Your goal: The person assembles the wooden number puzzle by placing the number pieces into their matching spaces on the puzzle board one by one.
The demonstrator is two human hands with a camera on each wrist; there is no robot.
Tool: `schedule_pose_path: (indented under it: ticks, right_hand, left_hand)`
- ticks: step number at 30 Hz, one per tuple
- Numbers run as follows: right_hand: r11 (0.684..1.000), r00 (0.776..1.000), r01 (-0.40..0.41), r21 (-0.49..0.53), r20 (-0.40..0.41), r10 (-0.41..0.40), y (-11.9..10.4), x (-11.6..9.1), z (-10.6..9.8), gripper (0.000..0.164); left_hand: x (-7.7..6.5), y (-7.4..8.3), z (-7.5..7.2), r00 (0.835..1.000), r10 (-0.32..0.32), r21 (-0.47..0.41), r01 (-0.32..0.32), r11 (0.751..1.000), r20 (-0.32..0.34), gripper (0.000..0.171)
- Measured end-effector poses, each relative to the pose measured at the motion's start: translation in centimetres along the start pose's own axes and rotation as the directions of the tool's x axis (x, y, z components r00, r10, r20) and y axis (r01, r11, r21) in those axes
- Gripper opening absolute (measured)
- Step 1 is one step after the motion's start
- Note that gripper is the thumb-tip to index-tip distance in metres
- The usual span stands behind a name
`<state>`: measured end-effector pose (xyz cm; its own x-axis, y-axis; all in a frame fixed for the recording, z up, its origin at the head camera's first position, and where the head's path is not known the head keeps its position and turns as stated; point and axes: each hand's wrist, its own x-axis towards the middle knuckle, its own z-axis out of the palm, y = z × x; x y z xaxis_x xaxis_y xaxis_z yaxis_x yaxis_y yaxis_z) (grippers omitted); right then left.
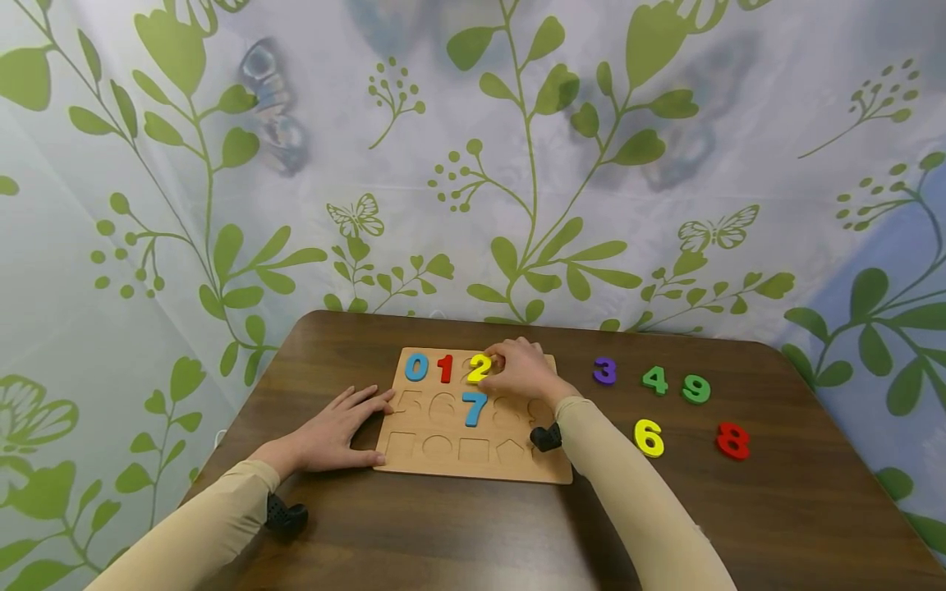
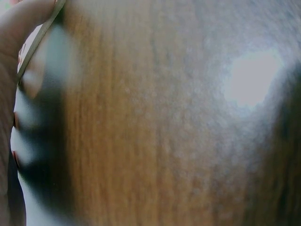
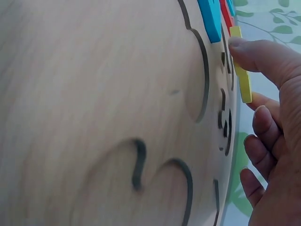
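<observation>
A wooden number puzzle board (image 1: 443, 454) lies on the table with a blue 0 (image 1: 416, 367), a red 1 (image 1: 444, 368) and a blue 7 (image 1: 474, 409) on it. My right hand (image 1: 526, 371) pinches a yellow number 2 (image 1: 479, 368) between thumb and finger, over the top row just right of the 1. In the right wrist view the yellow piece (image 3: 242, 70) stands on edge between thumb and fingertip. My left hand (image 1: 338, 433) rests at the board's left edge, fingers spread, with thumb and fingertips on its border.
To the right of the board lie a purple 3 (image 1: 604, 371), a green 4 (image 1: 654, 380), a green 9 (image 1: 695, 389), a yellow 6 (image 1: 649, 438) and a red 8 (image 1: 733, 441) on the brown table (image 1: 473, 533). A leaf-patterned curtain (image 1: 414, 164) hangs behind.
</observation>
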<state>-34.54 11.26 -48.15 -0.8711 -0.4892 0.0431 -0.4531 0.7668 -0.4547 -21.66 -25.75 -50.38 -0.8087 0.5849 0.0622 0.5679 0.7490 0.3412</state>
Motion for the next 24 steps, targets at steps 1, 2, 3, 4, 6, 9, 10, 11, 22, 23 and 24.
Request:
schedule_pose_path:
  ticks: [1,2,3,4,6,9,10,11,22,23,24]
  right_hand:
    - [1.000,1.000,0.001,0.004,0.001,-0.001,-0.04,0.06,0.09,0.066]
    - [1.000,1.000,0.002,0.009,0.001,-0.002,-0.10,0.11,0.15,0.067]
    - [1.000,1.000,0.004,0.013,0.000,-0.004,-0.15,0.14,0.19,0.067]
    - [1.000,1.000,0.005,0.016,-0.001,-0.005,-0.21,0.17,0.23,0.066]
    - [1.000,1.000,0.009,0.025,-0.001,-0.009,-0.36,0.21,0.25,0.064]
    - [1.000,1.000,0.011,0.027,-0.001,-0.011,-0.58,0.27,0.28,0.059]
    - [1.000,1.000,0.011,0.028,0.000,-0.011,-0.66,0.27,0.28,0.058]
    - [1.000,1.000,0.012,0.024,0.000,-0.012,-0.72,0.28,0.30,0.057]
    - [1.000,1.000,0.001,0.020,0.001,-0.001,-0.95,0.36,0.64,0.060]
    - [1.000,1.000,0.000,0.022,0.000,0.000,-0.96,0.38,0.65,0.061]
    - [1.000,1.000,0.000,0.022,-0.001,0.000,-0.96,0.41,0.66,0.061]
  left_hand:
    - [0.00,0.00,0.00,1.000,0.000,0.001,0.000,1.000,0.001,0.076]
    - [-0.01,0.02,-0.02,1.000,0.000,0.001,0.000,1.000,0.002,0.076]
    - [-0.02,0.01,-0.03,1.000,0.000,0.001,0.000,1.000,0.002,0.076]
    - [-0.03,0.01,-0.03,1.000,-0.001,0.002,0.001,1.000,0.003,0.076]
    - [-0.04,0.01,-0.04,1.000,-0.002,0.004,0.002,1.000,0.003,0.076]
    - [-0.01,-0.01,-0.03,1.000,-0.003,0.005,0.003,1.000,0.004,0.076]
    - [0.00,0.00,-0.03,1.000,-0.006,0.005,0.006,1.000,0.007,0.076]
    - [0.01,0.01,-0.03,1.000,-0.009,0.005,0.009,1.000,0.009,0.077]
    - [0.02,0.11,-0.13,1.000,-0.020,0.003,0.020,1.000,0.018,0.077]
    - [0.02,0.11,-0.14,1.000,-0.020,0.003,0.020,1.000,0.018,0.077]
    - [0.01,0.12,-0.15,1.000,-0.017,0.003,0.017,1.000,0.015,0.077]
